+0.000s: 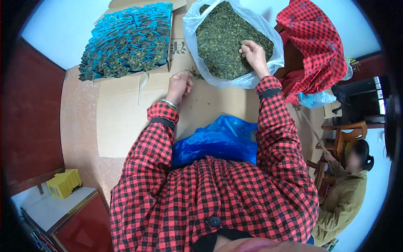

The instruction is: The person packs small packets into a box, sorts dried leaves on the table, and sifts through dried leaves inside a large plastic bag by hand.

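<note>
The clear bag (192, 38) sits at the far side of the cardboard (121, 117), full of dry leaves (224, 35). Its wide mouth faces up, and its longer way slants from far left to near right. The right hand (254, 56) is over the leaves, fingers bent in near the thumb. The left hand (179, 87) is curled beside the bag, near some crumbs. I cannot tell how tightly the hands are closed or if they hold anything. A spoon (143, 82) points its bowl away, its handle back toward the person, near the blue packets (130, 33).
</note>
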Demonstrator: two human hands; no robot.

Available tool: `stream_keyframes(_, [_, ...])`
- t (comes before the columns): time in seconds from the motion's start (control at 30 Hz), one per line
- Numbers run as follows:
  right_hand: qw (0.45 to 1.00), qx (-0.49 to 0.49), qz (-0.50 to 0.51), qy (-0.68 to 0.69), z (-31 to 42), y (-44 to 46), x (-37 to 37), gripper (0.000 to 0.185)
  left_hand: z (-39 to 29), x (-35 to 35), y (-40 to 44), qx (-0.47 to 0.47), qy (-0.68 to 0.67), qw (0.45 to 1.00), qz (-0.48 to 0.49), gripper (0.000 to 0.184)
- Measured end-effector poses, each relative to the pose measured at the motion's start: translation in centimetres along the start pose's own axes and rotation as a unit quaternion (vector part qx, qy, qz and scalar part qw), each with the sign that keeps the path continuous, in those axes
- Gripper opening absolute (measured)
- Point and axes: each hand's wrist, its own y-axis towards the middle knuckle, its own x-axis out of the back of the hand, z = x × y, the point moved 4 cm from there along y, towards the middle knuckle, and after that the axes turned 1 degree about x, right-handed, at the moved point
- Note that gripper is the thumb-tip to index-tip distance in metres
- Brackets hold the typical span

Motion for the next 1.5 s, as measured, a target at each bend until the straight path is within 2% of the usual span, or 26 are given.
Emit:
stream_keyframes(0.13, [0.993,-0.044,0.007,0.11,2.3,-2.2,-0.3,0.016,0.0,-0.1,0.3,-0.006,-0.002,1.0,0.009,0.023])
stream_keyframes(0.23, [0.985,0.165,-0.042,-0.019,5.2,-3.9,-1.2,0.016,0.1,0.3,0.1,0.002,-0.007,1.0,0.014,0.024])
stream_keyframes(0.27, [0.986,0.163,-0.04,-0.016,6.3,-4.9,-1.7,0.016,0.0,0.2,0.1,0.007,-0.014,1.0,0.022,0.024])
stream_keyframes(0.3, [0.99,0.089,-0.014,0.111,7.4,-6.3,-2.2,0.016,-0.1,0.1,0.1,0.012,-0.02,0.999,0.03,0.025])
stream_keyframes(0.37, [0.932,-0.067,0.04,0.354,8.9,-9.0,-4.0,0.017,-0.1,-0.1,0.0,0.007,-0.024,0.999,0.026,0.024])
stream_keyframes(0.4, [0.93,-0.07,0.042,0.358,8.8,-9.8,-4.8,0.017,-0.2,-0.1,-0.1,0.001,-0.027,0.999,0.028,0.024])
stream_keyframes(0.5, [0.761,-0.146,0.14,0.617,7.2,-12.7,-7.8,0.016,-0.2,0.1,-0.1,-0.006,-0.013,1.0,0.027,0.023])
stream_keyframes(0.53, [0.76,-0.147,0.126,0.62,7.1,-13.2,-7.6,0.016,-0.1,0.0,0.0,-0.009,-0.003,1.0,0.021,0.023])
stream_keyframes(0.63, [0.714,-0.209,0.158,0.65,7.4,-14.7,-7.7,0.017,0.3,-0.4,0.0,-0.014,0.002,1.0,0.027,0.022])
stream_keyframes(0.77, [0.731,-0.215,0.116,0.638,9.0,-14.8,-6.3,0.016,0.4,-0.1,0.1,-0.032,-0.014,0.999,0.03,0.022])
stream_keyframes(0.93, [0.717,-0.194,0.106,0.661,7.9,-14.5,-7.1,0.017,0.1,-0.2,0.1,-0.034,-0.026,0.998,0.035,0.021])
stream_keyframes(1.07, [0.701,-0.173,0.135,0.679,7.9,-14.3,-7.7,0.017,-0.1,-0.3,-0.1,-0.037,-0.039,0.998,0.04,0.02])
stream_keyframes(1.47, [0.71,-0.183,0.139,0.665,7.8,-14.2,-8.5,0.018,-0.4,-0.5,-0.5,-0.039,-0.038,0.998,0.035,0.021])
stream_keyframes(1.5, [0.728,-0.173,0.136,0.65,7.9,-14.2,-8.6,0.019,-0.4,-0.5,-0.5,-0.039,-0.04,0.998,0.035,0.021])
